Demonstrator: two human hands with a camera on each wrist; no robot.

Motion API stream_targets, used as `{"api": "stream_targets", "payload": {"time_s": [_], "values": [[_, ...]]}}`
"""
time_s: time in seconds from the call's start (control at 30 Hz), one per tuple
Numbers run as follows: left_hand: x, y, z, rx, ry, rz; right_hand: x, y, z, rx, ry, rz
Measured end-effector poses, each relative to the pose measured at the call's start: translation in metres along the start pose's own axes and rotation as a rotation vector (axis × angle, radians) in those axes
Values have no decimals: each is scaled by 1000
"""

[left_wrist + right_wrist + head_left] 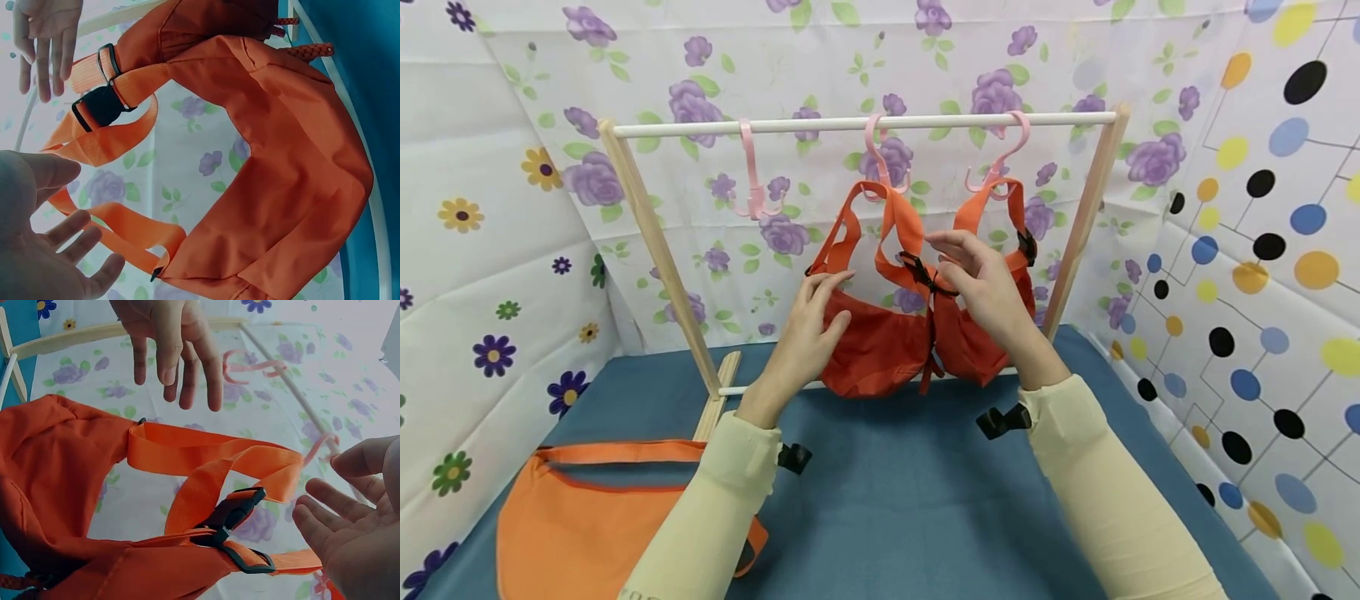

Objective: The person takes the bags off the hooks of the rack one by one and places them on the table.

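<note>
A red-orange bag point(880, 350) hangs by its orange strap point(187, 447) from the middle pink hook point(875, 154). Beside it, overlapping in the head view, a second red-orange bag point(972, 343) hangs from the right pink hook point(1009, 154). My left hand point(808, 329) is at the left side of the middle bag, fingers loosely extended and holding nothing. My right hand point(983, 283) is in front of the second bag, beside the straps and black buckle point(100, 107), its fingers slightly bent around no object. In the right wrist view both hands show apart from the strap.
A wooden rack with a white top rod point(820, 125) stands on blue cloth point(887, 500). One pink hook point(756, 183) at its left carries nothing. Another orange bag point(580, 533) lies front left, partly under my left sleeve. Patterned sheets surround the space.
</note>
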State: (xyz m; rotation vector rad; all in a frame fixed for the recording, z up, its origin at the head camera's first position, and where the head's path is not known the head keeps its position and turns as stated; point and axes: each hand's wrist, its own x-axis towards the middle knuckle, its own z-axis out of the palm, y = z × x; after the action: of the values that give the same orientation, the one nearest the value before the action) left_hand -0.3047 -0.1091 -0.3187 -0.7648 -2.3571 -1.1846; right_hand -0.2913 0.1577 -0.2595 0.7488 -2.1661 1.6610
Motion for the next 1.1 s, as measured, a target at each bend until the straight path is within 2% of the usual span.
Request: {"api": "stream_targets", "payload": {"time_s": [0.23, 0.5, 0.73, 0.83, 0.97, 1.1], "values": [[14, -4, -5, 14, 35, 25, 11, -6, -2, 2, -8, -32], [31, 2, -11, 27, 49, 57, 27, -17, -7, 25, -19, -19], [39, 27, -20, -23, -7, 18, 48, -26, -5, 7, 23, -171], [42, 35, -23, -29, -24, 7, 52, -31, -5, 3, 29, -153], [48, 38, -25, -24, -14, 0, 55, -39, -6, 1, 21, -133], [57, 35, -27, 3, -12, -21, 64, -43, -7, -67, 25, -180]]}}
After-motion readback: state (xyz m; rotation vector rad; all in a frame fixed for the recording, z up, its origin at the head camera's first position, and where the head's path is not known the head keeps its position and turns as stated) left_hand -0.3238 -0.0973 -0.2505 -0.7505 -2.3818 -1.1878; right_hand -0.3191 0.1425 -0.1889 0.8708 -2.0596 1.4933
